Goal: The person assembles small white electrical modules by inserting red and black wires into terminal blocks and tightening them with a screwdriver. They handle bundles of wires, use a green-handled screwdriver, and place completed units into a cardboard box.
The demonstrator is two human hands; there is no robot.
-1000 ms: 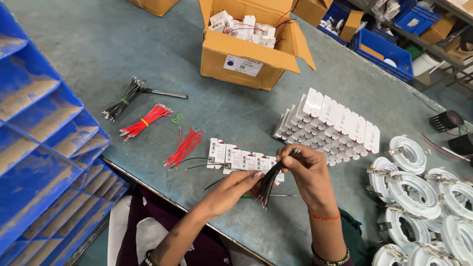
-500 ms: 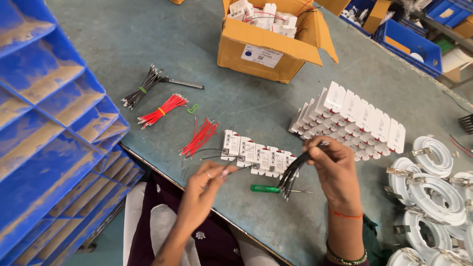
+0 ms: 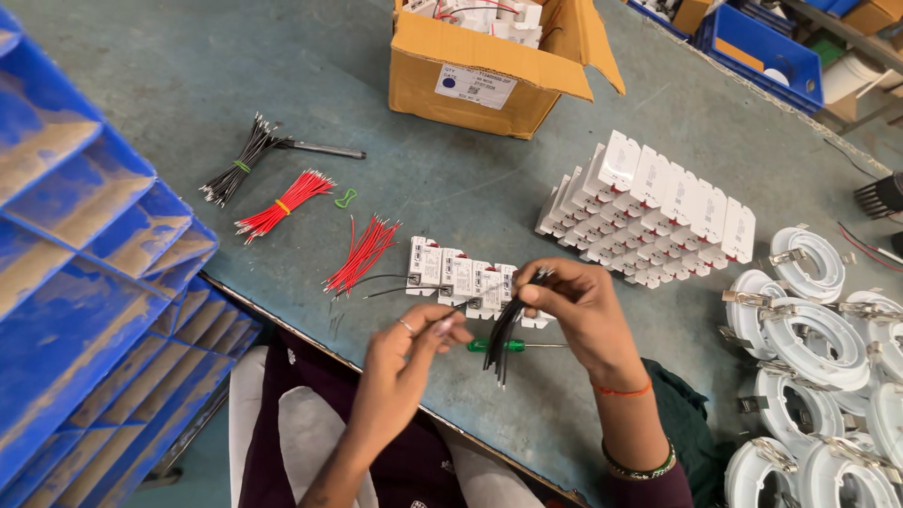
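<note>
The right hand [image 3: 574,306] is closed round a bunch of black wires [image 3: 505,331], thumb and fingers pinching the upper ends while the loose ends hang down over the table [image 3: 282,75]; the left hand [image 3: 406,350] is held just beside it, fingertips pressed together in a pinch, apparently on a single thin wire, though the strand is too fine to make out with certainty; a ring shows on one finger.

Directly under the hands lies a green-handled screwdriver [image 3: 499,345], its shaft pointing toward the right hand's wrist; just beyond the hands sits a row of small white modules [image 3: 458,275], with black leads trailing from the left end; a loose spray of red wires [image 3: 362,254] lies left of that row.

Farther off on the left are a banded red bundle [image 3: 282,204] and a banded black bundle [image 3: 237,169], with a small green band [image 3: 346,198] between the red groups; a block of white modules [image 3: 649,207] stands stacked to the right; an open carton [image 3: 489,61] holds more white parts at the far side; white rings [image 3: 818,320] with metal clips crowd the right edge; blue bins [image 3: 85,263] fill the left.
</note>
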